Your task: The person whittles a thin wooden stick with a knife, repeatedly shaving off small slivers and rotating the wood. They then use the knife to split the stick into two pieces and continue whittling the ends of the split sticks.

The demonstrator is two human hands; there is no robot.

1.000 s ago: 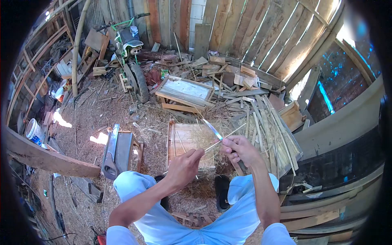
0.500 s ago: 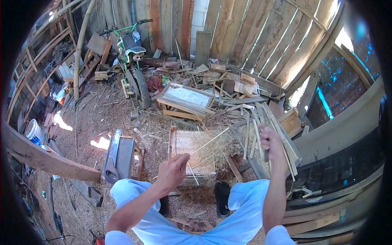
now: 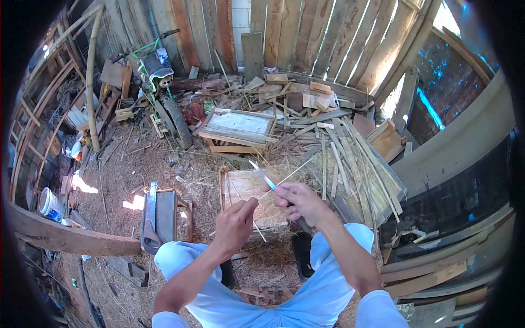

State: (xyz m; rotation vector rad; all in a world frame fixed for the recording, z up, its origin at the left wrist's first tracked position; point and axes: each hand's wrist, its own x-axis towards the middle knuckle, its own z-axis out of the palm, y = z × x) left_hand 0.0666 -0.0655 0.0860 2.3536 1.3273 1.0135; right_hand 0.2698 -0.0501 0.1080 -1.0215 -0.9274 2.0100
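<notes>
My left hand [image 3: 235, 225] is closed round the near end of a thin bamboo-like strip [image 3: 298, 170], which points up and to the right. A knife [image 3: 262, 175] is gripped in my right hand [image 3: 302, 204], its blade pointing up and left. The blade crosses the strip close to my left fingers. Below both hands lies a low wooden box [image 3: 232, 188] with fine shavings [image 3: 284, 174] heaped over its right side. Another thin stick [image 3: 258, 230] slants past my left hand.
A handsaw [image 3: 150, 218] rests on a small wooden stand [image 3: 174, 218] at left. Long strips [image 3: 361, 164] lie on a board at right. A framed wooden panel [image 3: 238, 128], scrap wood [image 3: 306, 104] and a small motorbike [image 3: 161, 93] stand further back.
My right hand has come left and down from above the strips at right, bringing the knife to the strip. My left hand keeps its hold. The view has shifted slightly.
</notes>
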